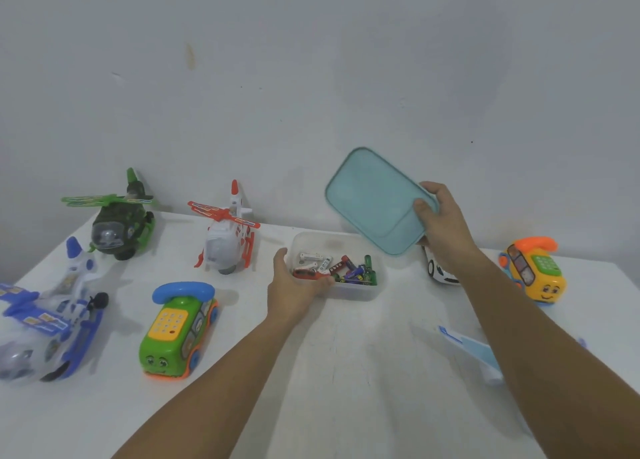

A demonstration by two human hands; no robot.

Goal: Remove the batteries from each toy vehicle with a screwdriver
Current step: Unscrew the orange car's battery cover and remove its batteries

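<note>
While R hand (441, 224) pinched the teal lid (370, 198) aloft, tilted, L hand (294, 285) gripped the clear box (353, 294) w/ batteries (341, 269) inside; white toy (440, 275) was half-hidden behind R wrist, type unclear.

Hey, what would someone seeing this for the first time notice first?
The teal lid, held up by the right hand right of centre, catches the eye first. Just below it, the left hand grips a clear container of loose batteries at the centre. A green helicopter and a white-and-red helicopter stand further back, to the left.
</note>
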